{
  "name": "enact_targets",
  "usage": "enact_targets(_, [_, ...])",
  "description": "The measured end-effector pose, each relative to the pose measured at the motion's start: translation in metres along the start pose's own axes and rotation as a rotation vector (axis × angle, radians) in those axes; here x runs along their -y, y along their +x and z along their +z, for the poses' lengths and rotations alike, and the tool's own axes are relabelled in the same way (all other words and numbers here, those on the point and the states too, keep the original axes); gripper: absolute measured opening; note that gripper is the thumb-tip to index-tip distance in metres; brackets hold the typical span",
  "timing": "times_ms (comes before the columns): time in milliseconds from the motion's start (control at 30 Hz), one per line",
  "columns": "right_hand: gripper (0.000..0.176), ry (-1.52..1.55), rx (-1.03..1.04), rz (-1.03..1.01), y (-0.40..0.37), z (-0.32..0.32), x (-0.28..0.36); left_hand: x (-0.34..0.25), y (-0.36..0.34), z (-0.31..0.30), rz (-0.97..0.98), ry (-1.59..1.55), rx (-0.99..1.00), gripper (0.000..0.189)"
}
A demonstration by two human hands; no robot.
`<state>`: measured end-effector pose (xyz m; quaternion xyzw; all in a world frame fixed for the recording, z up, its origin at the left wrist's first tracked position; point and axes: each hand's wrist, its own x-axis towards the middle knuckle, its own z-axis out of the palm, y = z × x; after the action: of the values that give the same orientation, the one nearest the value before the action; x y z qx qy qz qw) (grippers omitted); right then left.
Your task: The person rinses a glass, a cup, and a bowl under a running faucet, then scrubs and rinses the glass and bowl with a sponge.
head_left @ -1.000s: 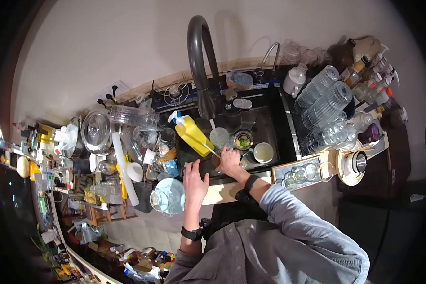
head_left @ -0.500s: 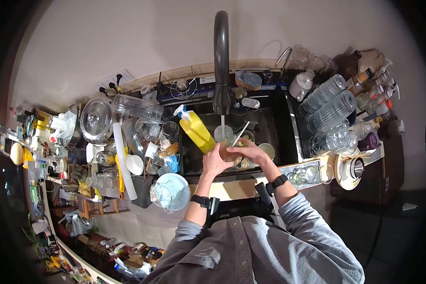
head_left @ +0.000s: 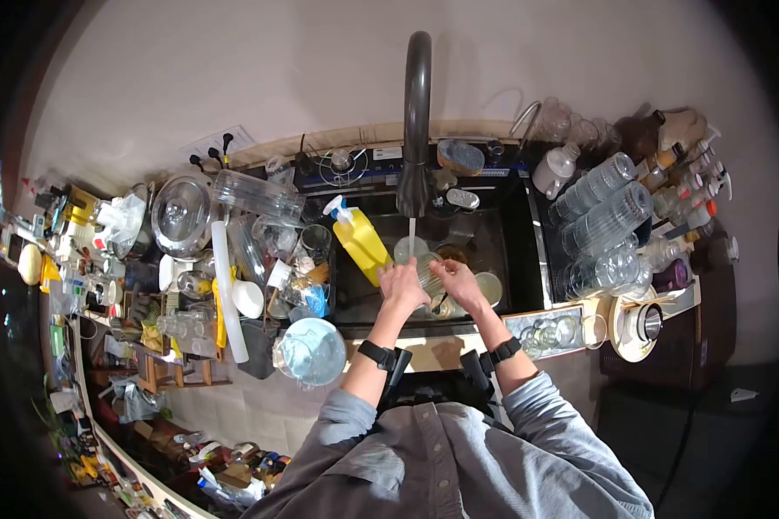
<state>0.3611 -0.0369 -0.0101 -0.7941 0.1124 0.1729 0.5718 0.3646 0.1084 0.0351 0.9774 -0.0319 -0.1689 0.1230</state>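
My left hand (head_left: 402, 285) is closed around the side of a clear ribbed glass (head_left: 429, 275) over the sink (head_left: 346, 298). From the other side, my right hand (head_left: 460, 284) grips the same glass with curled fingers. A thin stream of water (head_left: 412, 235) runs from the dark faucet (head_left: 415, 130) just behind the glass. Beside my left hand leans a yellow pump bottle (head_left: 359, 242) with a white and blue top. A pale round cup (head_left: 488, 289) sits in the sink by my right hand. Other dishes under my hands are partly hidden.
Left of the sink, the counter is crowded with glassware, a glass lid (head_left: 182, 216) and a white tube (head_left: 227, 290). A light blue bucket (head_left: 312, 350) stands at the front edge. Ribbed glass tumblers (head_left: 606, 216) and bottles fill the right side.
My hands have shifted slightly, and the glass between them looks clear rather than brownish. The white stick by my right hand no longer shows. The whole view has shifted a little.
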Motion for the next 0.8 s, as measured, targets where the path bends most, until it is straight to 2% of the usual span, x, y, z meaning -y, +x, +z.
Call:
enact_targets(33, [0.041,-0.099,-0.053,-0.051,-0.003,-0.001,0.008,0.000,0.000,-0.004,-0.007,-0.017,0.012,0.078])
enact_targets(67, [0.031,-0.083,-0.087,-0.086,-0.006,0.000,0.018,0.001,0.000,-0.008,-0.019,-0.093,0.031,0.080])
enact_targets(167, [0.022,0.141,0.093,-0.232,-0.003,-0.001,0.036,0.011,0.001,-0.017,-0.025,-0.306,0.052,0.084])
enact_targets(233, [0.017,0.042,0.076,-0.361,-0.004,0.006,0.046,0.023,0.006,-0.008,0.004,-0.424,0.015,0.087])
enact_targets(267, [0.015,-0.104,0.016,-0.401,-0.010,0.008,0.063,0.030,0.011,0.004,0.047,-0.540,-0.057,0.075])
enact_targets(300, [0.014,-0.250,-0.046,-0.439,-0.016,0.011,0.080,0.035,0.019,0.016,0.001,-1.168,0.068,0.071])
enact_targets(367, [0.012,-0.345,-0.091,-0.591,-0.014,0.017,0.092,0.038,0.029,0.022,-0.093,-2.414,0.367,0.064])
enact_targets(400, [0.012,-0.380,-0.110,-0.623,-0.015,0.020,0.099,0.040,0.032,0.027,-0.018,-2.408,0.279,0.044])
enact_targets(500, [0.014,-0.404,-0.136,-0.654,-0.019,0.019,0.117,0.035,0.012,0.020,0.100,-1.307,-0.263,0.038])
enact_targets(533, [0.014,-0.400,-0.138,-0.653,-0.020,0.018,0.120,0.038,0.012,0.022,-0.012,-1.541,-0.219,0.041])
enact_targets(633, [0.015,-0.362,-0.154,-0.646,-0.025,0.014,0.131,0.057,0.006,0.024,-0.147,-2.155,0.235,0.044])
enact_targets(667, [0.016,-0.344,-0.173,-0.712,-0.019,0.016,0.123,0.049,0.005,0.019,-0.133,-2.346,0.158,0.039])
enact_targets(767, [0.015,-0.380,-0.062,-0.737,-0.020,0.012,0.118,0.032,-0.001,0.003,-0.261,-2.778,0.055,0.036])
enact_targets(800, [0.016,-0.393,-0.021,-0.749,-0.022,0.009,0.115,0.029,0.003,0.005,-0.333,-2.764,0.030,0.037])
